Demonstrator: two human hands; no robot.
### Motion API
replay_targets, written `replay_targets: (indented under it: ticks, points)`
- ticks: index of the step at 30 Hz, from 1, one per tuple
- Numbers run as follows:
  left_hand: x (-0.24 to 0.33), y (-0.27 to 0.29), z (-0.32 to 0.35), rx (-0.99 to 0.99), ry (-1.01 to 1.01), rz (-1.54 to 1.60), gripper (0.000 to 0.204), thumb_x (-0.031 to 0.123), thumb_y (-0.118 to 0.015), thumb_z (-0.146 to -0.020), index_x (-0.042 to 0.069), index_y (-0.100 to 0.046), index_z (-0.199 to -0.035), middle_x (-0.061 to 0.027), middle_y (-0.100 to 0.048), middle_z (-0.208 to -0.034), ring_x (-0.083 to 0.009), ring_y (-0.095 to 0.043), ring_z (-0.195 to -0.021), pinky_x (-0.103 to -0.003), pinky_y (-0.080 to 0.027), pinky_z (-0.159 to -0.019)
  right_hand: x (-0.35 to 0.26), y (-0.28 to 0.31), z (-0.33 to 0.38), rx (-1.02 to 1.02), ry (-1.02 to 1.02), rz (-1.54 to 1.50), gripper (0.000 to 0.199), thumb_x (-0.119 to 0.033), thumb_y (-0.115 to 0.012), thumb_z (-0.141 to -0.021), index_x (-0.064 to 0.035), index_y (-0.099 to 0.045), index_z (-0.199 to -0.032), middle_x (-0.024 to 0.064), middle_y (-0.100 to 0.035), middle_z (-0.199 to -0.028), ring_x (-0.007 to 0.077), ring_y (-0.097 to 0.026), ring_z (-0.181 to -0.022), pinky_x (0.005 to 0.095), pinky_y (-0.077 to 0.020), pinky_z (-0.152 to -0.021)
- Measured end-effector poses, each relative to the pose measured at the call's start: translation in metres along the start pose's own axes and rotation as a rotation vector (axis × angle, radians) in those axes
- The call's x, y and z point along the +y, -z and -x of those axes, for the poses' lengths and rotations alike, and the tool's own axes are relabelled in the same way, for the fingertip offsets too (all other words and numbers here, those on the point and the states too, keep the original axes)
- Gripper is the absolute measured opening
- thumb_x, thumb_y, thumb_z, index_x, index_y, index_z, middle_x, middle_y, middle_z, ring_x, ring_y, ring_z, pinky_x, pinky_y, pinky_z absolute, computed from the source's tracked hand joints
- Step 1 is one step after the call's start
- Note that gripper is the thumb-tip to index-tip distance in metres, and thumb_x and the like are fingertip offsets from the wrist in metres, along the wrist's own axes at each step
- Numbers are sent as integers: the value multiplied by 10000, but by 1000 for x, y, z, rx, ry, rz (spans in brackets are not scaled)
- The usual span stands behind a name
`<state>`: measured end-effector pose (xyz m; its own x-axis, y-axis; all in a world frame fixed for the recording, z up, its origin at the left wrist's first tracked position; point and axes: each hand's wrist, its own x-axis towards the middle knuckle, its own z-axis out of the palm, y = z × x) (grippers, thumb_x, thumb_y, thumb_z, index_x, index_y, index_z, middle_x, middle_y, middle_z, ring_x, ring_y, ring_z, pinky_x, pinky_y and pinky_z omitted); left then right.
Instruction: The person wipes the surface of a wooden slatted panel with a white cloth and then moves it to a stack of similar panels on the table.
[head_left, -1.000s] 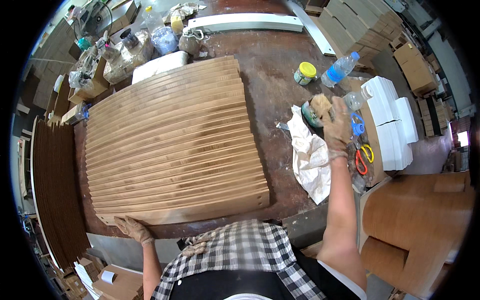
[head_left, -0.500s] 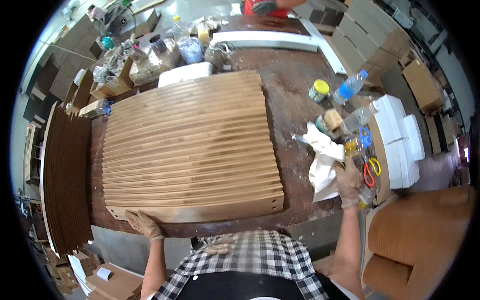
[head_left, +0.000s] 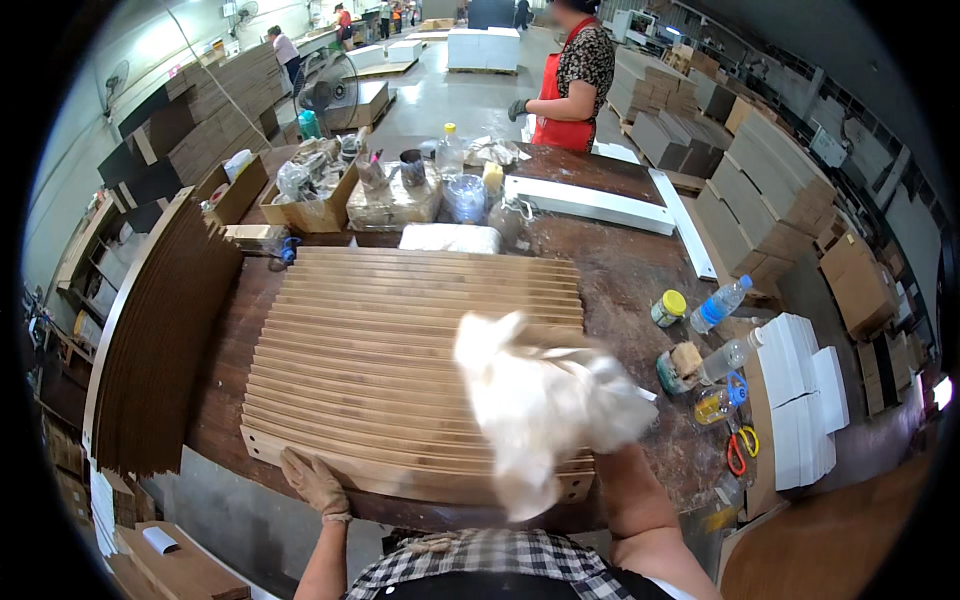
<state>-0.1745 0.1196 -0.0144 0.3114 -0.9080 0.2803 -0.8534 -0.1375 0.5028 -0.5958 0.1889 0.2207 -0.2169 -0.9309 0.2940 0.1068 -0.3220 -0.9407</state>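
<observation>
While the gloved left hand (head_left: 315,483) pressed flat, fingers spread, on the near left corner of the wide ribbed wooden panel (head_left: 400,350), the right hand was hidden under a crumpled white cloth (head_left: 545,405) it held bunched above the panel's near right part; only the bare forearm showed, so how tightly it gripped could not be told. The panel lay across the middle of the dark brown worktop (head_left: 620,270), its near edge along the worktop's near edge. Made of many slightly bowed slats with grooves between, it looked stiff and probably heavy, best taken by its thick end edges with both hands. The cloth looked soft, light and limp, easy to gather in one fist. Toward the worktop's right edge stood a small yellow-lidded jar (head_left: 668,308), two clear plastic bottles (head_left: 718,304) and red-and-yellow-handled scissors (head_left: 740,450). At the far edge sat cardboard boxes of clutter (head_left: 310,200) and a long white board (head_left: 590,203).
</observation>
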Motion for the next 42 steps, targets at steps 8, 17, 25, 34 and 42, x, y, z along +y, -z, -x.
replay_targets:
  ticks: [8,17,25,34,42]
  points:
    - [4,-2,8,-9,-24,-19,710,425,-417,-1036,-30,-244,-1552,-302,-253,-1571,-437,-250,-1454,-483,-197,-1209,102,-30,-9,-304,105,1335,701,-584,-693,-822,-32,-644,-1253,160,-634,-1140,313,-548,-1112,440,-443,-962]
    - [9,-6,4,-14,-40,-20,691,425,-399,-1047,-28,-255,-1548,-305,-253,-1567,-442,-246,-1449,-483,-202,-1201,161,-22,-37,-105,274,1026,493,-305,-792,-759,23,-652,-1100,177,-665,-1052,322,-657,-923,399,-529,-853]
    - [0,-5,2,-5,-46,3,828,584,-414,-1006,-23,-268,-1549,-293,-285,-1557,-431,-274,-1435,-470,-199,-1198,87,-73,-2,-138,-46,578,611,-326,-717,-845,-78,-537,-1374,169,-699,-1076,348,-675,-962,441,-528,-856]
    - [-35,50,-63,-43,-579,-241,1025,781,-524,-825,51,-357,-1525,-218,-393,-1509,-456,-381,-1361,-562,-310,-1116,95,-75,2,-143,28,948,189,-191,-695,-876,-66,-758,-1004,92,-711,-897,232,-666,-839,400,-542,-750]
    - [5,61,-145,-485,-1134,-100,1048,663,-753,-677,57,-411,-1460,-196,-391,-1532,-430,-323,-1434,-567,-259,-1170,166,-216,18,-61,323,1250,289,-300,-647,-896,-53,-699,-1037,110,-664,-1022,269,-628,-960,417,-485,-868]
